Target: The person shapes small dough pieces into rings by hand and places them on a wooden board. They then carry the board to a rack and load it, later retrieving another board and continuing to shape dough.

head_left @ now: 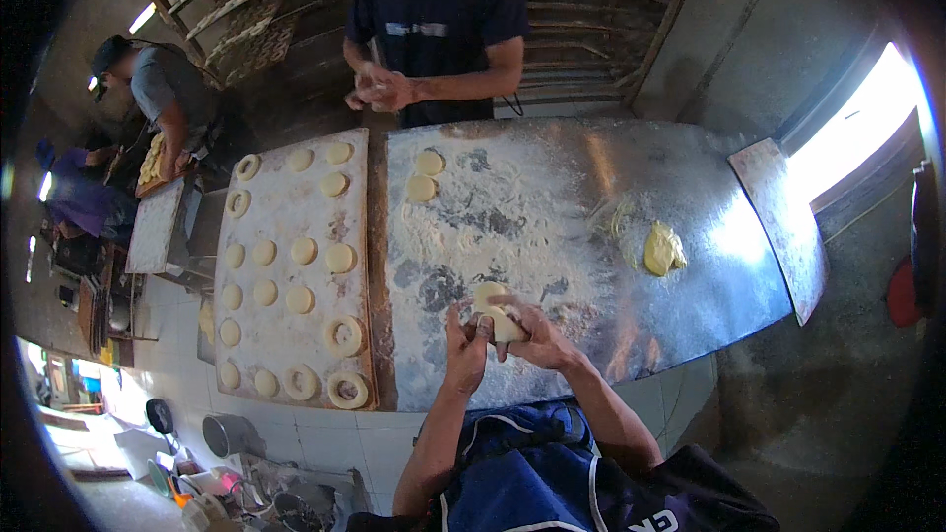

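Observation:
Near the front edge of the metal table, my left hand [467, 347] and my right hand [540, 337] close together around a pale piece of dough [506, 325]. The left thumb presses against its near side while the right fingers curl over its right side. Just beyond my fingertips lies another pale dough round [489, 292], partly covered by my fingers; whether it touches the held piece I cannot tell. Two dough rounds, one [430, 162] behind the other [422, 188], rest on the floured far left of the table.
To the left, a floured wooden board [286, 325] carries several dough rounds and rings [347, 390]. A yellowish dough lump [664, 248] sits on the metal table [690, 315]'s right side. Across the table stands a person [434, 39] with hands together; others work at far left.

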The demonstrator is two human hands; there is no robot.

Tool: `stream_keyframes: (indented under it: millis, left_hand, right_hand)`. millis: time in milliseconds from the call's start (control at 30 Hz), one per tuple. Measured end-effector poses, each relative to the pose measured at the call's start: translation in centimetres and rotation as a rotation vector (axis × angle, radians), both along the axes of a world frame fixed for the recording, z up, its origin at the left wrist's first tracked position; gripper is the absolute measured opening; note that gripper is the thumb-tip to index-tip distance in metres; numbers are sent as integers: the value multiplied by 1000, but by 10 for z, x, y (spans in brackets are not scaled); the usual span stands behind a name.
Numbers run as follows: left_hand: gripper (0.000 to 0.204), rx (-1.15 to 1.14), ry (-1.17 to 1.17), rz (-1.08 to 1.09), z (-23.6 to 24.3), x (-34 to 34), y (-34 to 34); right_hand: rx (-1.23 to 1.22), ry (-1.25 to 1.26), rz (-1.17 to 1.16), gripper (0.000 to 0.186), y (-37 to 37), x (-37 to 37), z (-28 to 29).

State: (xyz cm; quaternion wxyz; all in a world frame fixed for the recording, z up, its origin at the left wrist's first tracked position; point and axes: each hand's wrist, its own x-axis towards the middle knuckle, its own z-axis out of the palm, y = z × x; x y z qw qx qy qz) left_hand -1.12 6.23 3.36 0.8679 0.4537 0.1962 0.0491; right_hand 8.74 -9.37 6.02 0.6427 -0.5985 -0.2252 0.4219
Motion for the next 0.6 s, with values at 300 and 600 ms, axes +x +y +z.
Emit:
stream_keyframes:
  millis: [300,600]
  left_hand:
    - [47,-96,-244,161,-19,16,-26]
    - [34,683,114,281,-17,40,-51]
  right_hand:
    - [-211,140,-239,43,-8,20,-34]
    - [-476,-257,-275,69,-1,11,-47]
